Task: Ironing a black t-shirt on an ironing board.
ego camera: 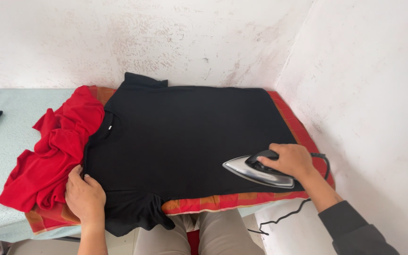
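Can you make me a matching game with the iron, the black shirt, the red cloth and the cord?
Things:
1. iron
2. black shirt
3. red cloth
4. cord

Places:
A. crumpled beside the shirt's collar, next to the left hand
B. spread flat over the checked pad
C. hanging down off the table's near edge
D. gripped by the right hand, resting on the shirt

Pairs: 1-D, 2-B, 3-A, 4-C
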